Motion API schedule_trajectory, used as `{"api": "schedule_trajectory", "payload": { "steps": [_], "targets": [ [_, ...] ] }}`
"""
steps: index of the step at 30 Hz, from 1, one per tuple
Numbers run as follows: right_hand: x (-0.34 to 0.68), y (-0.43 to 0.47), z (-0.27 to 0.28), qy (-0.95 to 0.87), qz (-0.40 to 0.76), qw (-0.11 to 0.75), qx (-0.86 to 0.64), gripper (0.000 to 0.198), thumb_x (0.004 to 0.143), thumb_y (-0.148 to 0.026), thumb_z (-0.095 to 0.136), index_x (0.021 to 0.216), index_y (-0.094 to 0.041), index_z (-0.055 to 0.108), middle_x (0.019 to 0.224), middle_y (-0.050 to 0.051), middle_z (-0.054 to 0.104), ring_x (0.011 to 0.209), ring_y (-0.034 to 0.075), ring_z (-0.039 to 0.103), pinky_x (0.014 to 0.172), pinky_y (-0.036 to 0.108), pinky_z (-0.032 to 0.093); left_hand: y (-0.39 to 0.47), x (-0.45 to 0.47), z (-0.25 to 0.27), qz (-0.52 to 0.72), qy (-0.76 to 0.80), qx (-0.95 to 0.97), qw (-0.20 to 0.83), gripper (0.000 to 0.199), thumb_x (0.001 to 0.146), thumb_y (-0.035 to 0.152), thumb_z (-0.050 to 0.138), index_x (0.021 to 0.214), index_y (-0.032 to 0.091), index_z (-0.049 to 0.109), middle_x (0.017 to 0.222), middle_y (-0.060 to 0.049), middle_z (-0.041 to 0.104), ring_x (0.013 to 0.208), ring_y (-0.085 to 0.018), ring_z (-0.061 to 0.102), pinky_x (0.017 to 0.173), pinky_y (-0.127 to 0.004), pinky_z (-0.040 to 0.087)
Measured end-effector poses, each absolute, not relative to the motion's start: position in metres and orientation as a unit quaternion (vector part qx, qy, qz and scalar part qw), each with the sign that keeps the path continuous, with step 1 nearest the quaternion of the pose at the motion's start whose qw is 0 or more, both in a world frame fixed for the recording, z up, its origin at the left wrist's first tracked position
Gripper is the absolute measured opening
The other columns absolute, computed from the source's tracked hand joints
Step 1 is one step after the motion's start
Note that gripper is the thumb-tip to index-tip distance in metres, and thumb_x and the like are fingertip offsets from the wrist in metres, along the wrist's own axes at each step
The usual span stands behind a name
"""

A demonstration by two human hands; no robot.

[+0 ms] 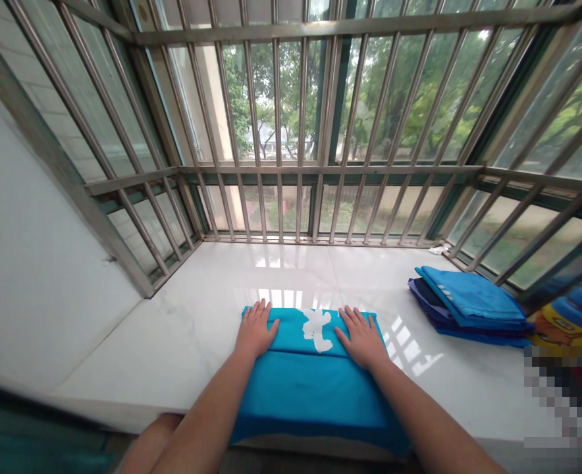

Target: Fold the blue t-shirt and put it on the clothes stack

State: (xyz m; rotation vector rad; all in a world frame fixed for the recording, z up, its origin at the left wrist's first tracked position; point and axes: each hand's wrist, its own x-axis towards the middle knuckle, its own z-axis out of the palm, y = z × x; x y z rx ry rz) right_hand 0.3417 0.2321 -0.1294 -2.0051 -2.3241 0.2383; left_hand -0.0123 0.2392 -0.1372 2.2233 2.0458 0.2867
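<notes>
Both my palms are down on a bright turquoise-blue folded cloth (315,388), with an irregular white print (315,329) on its far band. My left grip (257,331) lies flat at the far left corner, fingers slightly spread and thumb turned inward; my right grip (363,337) rests the same way by the far right corner. I see neither one pinching anything. Pressing at both ends probably keeps the band level and the crease below the print straight.

The cloth lies straight in front of me on a glossy white marble-look window ledge (192,342), and its lower part seems to hang over the near edge. To my right, well apart from my right grip, sits a pile of folded blue and dark purple cloths (473,299), likely set there to be out of my arms' way. Just beside it stands a rounded yellow-and-blue container (570,319).

A strip of ledge separates the cloth's far edge from the silvery metal window bars (320,169), which bound my forward reach. On the left, the ledge runs broadly towards a plain white wall (34,263), so I judge sideways room greater there. The near edge needs most care: overhanging fabric could drag the rest down.
</notes>
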Motion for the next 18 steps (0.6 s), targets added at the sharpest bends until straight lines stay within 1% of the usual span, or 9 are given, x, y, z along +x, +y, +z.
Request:
{"api": "schedule_trajectory", "payload": {
  "steps": [6, 12, 18],
  "targets": [
    [0.3404, 0.2312, -0.1271, -0.754, 0.076, 0.028, -0.652, 0.077, 0.109, -0.069, 0.026, 0.174, -0.028, 0.030, 0.181, 0.003, 0.023, 0.169, 0.029, 0.014, 0.134, 0.059, 0.002, 0.2390, -0.0118, -0.1360, 0.092, 0.675, 0.729, 0.058, 0.073, 0.108, 0.056, 0.035, 0.169, 0.017, 0.041, 0.178, -0.012, 0.032, 0.166, -0.030, 0.028, 0.136, -0.052, 0.018],
    [0.3410, 0.2322, -0.1301, -0.754, 0.073, 0.030, -0.652, 0.078, 0.109, -0.070, 0.026, 0.174, -0.028, 0.030, 0.180, 0.004, 0.024, 0.169, 0.029, 0.015, 0.134, 0.059, 0.003, 0.2388, -0.0119, -0.1372, 0.095, 0.676, 0.729, 0.048, 0.070, 0.107, 0.055, 0.035, 0.169, 0.022, 0.042, 0.178, -0.010, 0.033, 0.166, -0.030, 0.029, 0.136, -0.052, 0.019],
    [0.3410, 0.2317, -0.1295, -0.754, 0.073, 0.034, -0.651, 0.077, 0.109, -0.069, 0.027, 0.174, -0.028, 0.031, 0.180, 0.004, 0.025, 0.168, 0.030, 0.015, 0.135, 0.059, 0.003, 0.2384, -0.0122, -0.1371, 0.100, 0.675, 0.729, 0.051, 0.071, 0.107, 0.055, 0.035, 0.168, 0.019, 0.042, 0.178, -0.011, 0.033, 0.165, -0.030, 0.030, 0.136, -0.051, 0.019]
  ]
}}
